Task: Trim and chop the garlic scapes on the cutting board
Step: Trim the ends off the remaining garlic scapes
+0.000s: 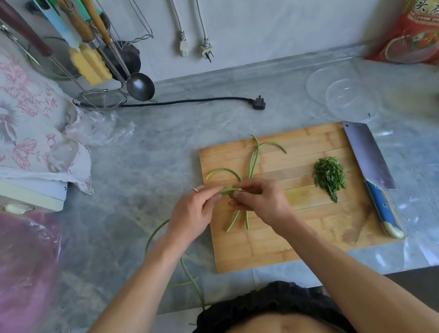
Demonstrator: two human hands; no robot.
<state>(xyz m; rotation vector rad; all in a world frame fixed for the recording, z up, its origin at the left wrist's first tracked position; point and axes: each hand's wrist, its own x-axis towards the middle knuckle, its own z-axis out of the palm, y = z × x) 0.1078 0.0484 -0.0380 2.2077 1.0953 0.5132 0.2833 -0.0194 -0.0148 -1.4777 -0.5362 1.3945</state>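
Green garlic scapes (252,160) lie near the far-left corner of the cutting board (284,240); I count about four there. My left hand (191,215) and right hand (263,202) both pinch one scape (230,191) between them, likely to snap off its end. One chopped pile (329,177) waits beside one cleaver (368,154) at the board's right edge, clear of my hands.

We see both of our arms bare from wrist to upper arm, with no sleeves on either. Our left hand (191,215) wears a thin silver ring (194,190) on one finger; our right hand (263,202) wears nothing. A black gathered waistband (254,304) sits below our bare belly.
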